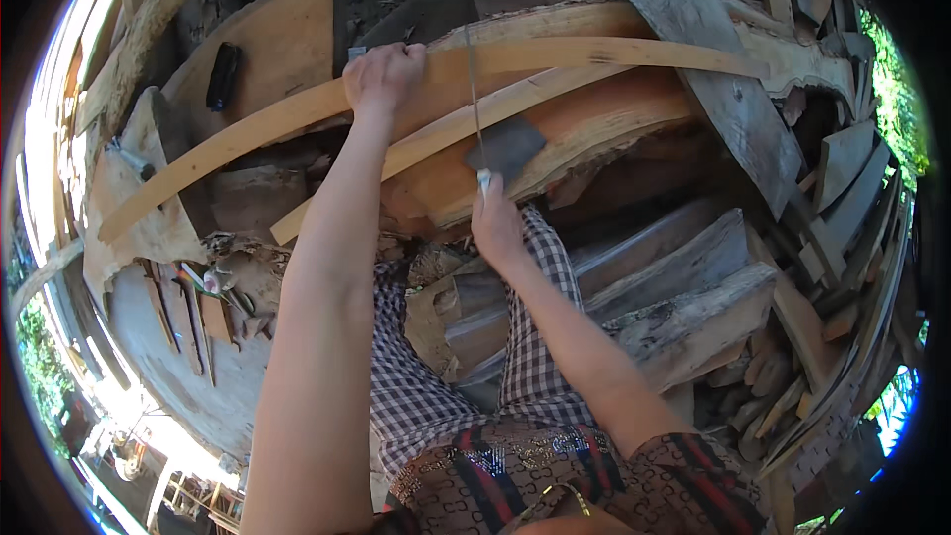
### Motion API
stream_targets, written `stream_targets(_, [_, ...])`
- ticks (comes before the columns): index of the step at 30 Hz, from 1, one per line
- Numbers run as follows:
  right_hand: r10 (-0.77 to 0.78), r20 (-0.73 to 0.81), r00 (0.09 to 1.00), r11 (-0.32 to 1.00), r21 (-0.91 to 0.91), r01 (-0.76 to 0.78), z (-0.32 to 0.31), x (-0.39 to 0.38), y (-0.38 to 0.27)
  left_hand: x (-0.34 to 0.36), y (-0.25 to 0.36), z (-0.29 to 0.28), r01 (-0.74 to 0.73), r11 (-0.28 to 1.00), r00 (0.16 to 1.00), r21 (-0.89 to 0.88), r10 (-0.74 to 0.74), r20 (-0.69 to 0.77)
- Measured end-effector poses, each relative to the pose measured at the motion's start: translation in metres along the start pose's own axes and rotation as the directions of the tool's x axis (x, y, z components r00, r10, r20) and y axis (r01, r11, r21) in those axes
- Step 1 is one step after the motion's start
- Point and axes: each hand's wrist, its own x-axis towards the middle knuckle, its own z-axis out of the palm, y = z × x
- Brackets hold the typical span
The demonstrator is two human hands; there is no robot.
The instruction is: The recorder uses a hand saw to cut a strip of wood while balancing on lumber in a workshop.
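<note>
A long, narrow light-brown wooden board (277, 117) lies across the work area, over other timber. Wrapped around its far edge, left of the middle, is my left hand (384, 77), pressing it down. My right hand (498, 223) is closed on the pale handle of a thin, long-bladed tool (475, 89), which looks like a hand saw seen edge-on. Its blade crosses the board to the right of my left hand; whether it has cut into the wood cannot be seen. A dark grey flat patch (510, 144) lies beside the handle.
Beneath the board are a paler strip (436, 139) and a rough-edged slab (614, 119). A black oblong object (224, 76) rests on a wide plank at upper left. A grey weathered plank (728, 89) slants at right. Stacked offcuts (693, 307) lie near my legs.
</note>
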Motion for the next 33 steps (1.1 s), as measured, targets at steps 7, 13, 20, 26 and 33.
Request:
stream_targets(7, [-0.132, -0.142, 0.981, 0.987, 0.072, 0.143, -0.005, 0.047, -0.023, -0.004, 0.002, -0.004, 0.075, 0.995, 0.995, 0.071, -0.079, 0.066])
stream_targets(13, [-0.008, -0.012, 1.0, 0.996, 0.087, 0.009, 0.01, -0.047, -0.009, -0.003, 0.0, -0.006, 0.07, 0.996, 0.995, 0.061, -0.074, 0.074])
stream_targets(20, [0.006, 0.161, 0.987, 0.919, 0.388, -0.069, 0.004, -0.12, 0.022, -0.005, 0.001, -0.003, 0.057, 0.996, 0.996, 0.075, -0.061, 0.057])
stream_targets(26, [-0.082, -0.038, 0.996, 0.982, 0.167, 0.087, 0.001, -0.032, 0.029, -0.002, -0.001, -0.001, 0.059, 0.995, 0.997, 0.082, -0.063, 0.052])
stream_targets(33, [-0.187, -0.174, 0.967, 0.981, 0.024, 0.194, 0.002, 0.027, 0.002, -0.002, -0.004, 0.001, 0.04, 0.994, 0.998, 0.106, -0.045, 0.043])
